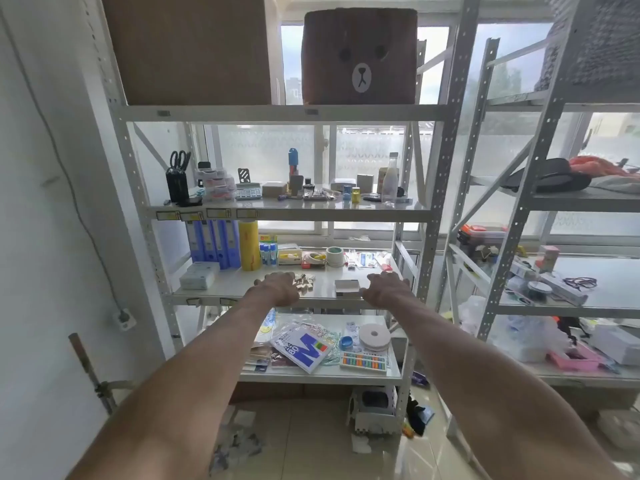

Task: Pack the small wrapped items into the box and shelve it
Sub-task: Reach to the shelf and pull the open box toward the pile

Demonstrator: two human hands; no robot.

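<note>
A: Where are the small wrapped items?
B: Clustered on the white shelf, at the left hand; the small box lies beside the right hand.
A: Grip?
B: Both palms down, fingers relaxed, holding nothing.

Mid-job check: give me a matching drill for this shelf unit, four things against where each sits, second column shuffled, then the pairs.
Things
1 wrapped items
2 small box
3 yellow roll
4 bear-face box

Places
A on the top shelf
B by the right hand
C next to the blue binders
D by the left hand

Pairs: 1-D, 2-B, 3-C, 4-A
</note>
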